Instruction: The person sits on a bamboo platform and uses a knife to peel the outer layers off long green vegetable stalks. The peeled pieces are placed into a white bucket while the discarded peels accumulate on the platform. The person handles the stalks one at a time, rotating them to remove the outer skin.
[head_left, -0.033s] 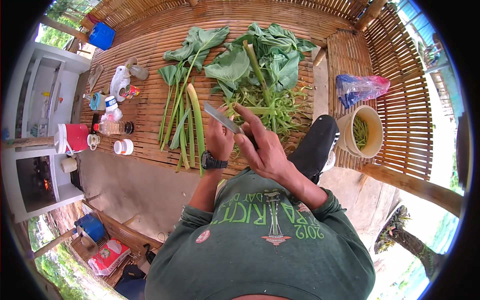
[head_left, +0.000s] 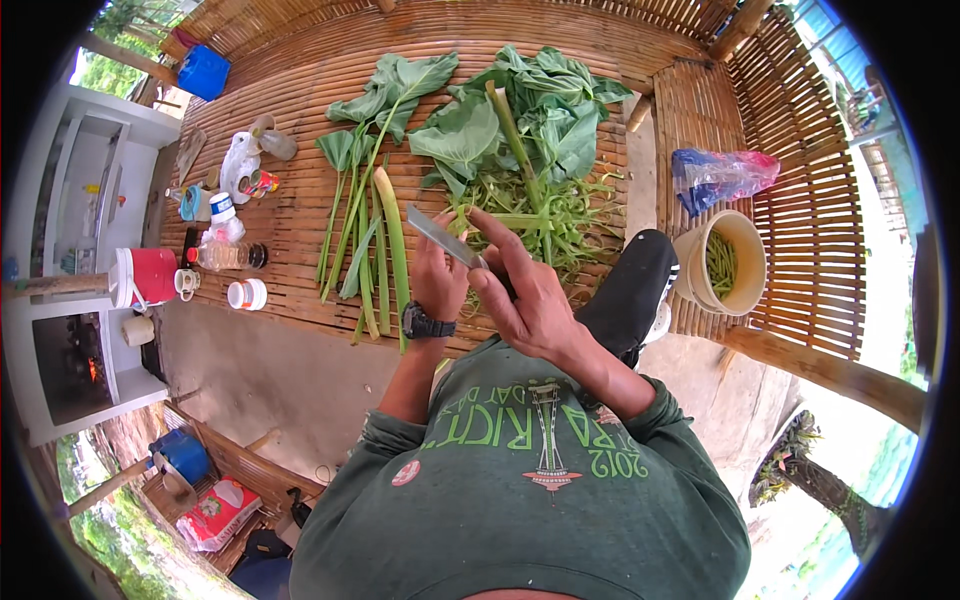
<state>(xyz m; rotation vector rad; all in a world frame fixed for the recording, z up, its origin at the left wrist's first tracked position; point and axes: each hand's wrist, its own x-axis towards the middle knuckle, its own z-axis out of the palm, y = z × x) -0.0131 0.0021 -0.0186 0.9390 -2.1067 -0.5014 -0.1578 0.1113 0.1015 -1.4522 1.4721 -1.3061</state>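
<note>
A knife (head_left: pixel 440 236) with a grey blade is gripped in my right hand (head_left: pixel 528 300), its blade pointing up and left across my left hand (head_left: pixel 438 285). My left hand, with a black watch (head_left: pixel 428 323) on its wrist, has its fingers curled around the end of a green stalk (head_left: pixel 510 220); the blade partly hides them. Beyond and right of my hands lies a pile of green peelings (head_left: pixel 580 205). Long green stalks (head_left: pixel 382 280) rest left of my left hand. Broad wilted leaves (head_left: pixel 560 130) are heaped behind the peelings, with a thick stalk (head_left: pixel 515 140) among them.
Everything lies on a bamboo slat table (head_left: pixel 290 180). A bucket (head_left: pixel 745 275) of cut green pieces stands at right, near a plastic bag (head_left: pixel 725 178). At left are a bottle (head_left: pixel 228 256), a white tub (head_left: pixel 247 294) and a red cooler (head_left: pixel 140 277).
</note>
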